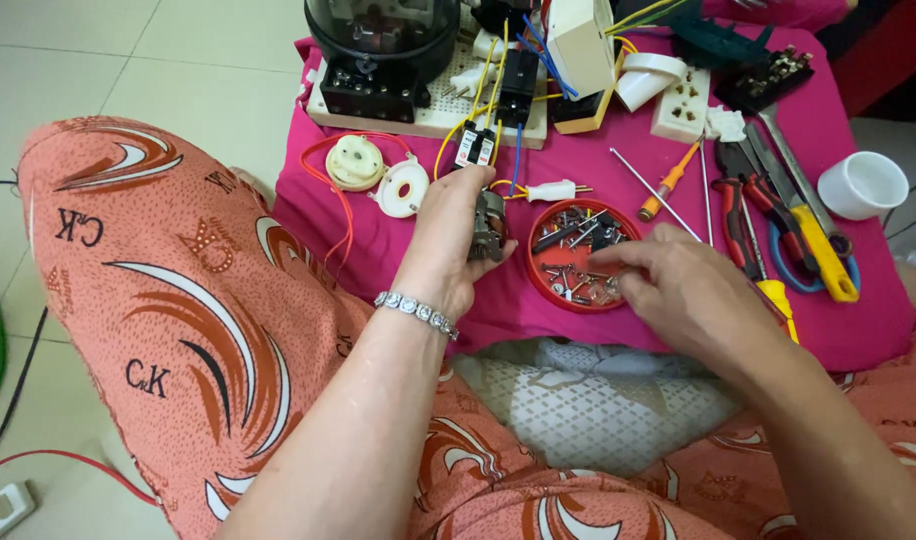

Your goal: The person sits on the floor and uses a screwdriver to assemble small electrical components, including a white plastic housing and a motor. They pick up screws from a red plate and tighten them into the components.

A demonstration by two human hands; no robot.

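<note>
My left hand (453,235), with a silver bracelet on the wrist, grips a small grey metal part (491,225) above the pink cloth (398,250). My right hand (678,285) reaches into a round red lid (544,270) full of several screws and small metal bits, its fingertips pinched among them. What the fingertips hold is too small to tell.
On the pink cloth lie an orange screwdriver (668,185), red-handled pliers (743,215), a yellow-handled tool (823,250), a white socket block (681,105), two round cream parts (378,170) on a red wire, and a wired board with a black domed meter (383,45). A white cup (863,185) stands right.
</note>
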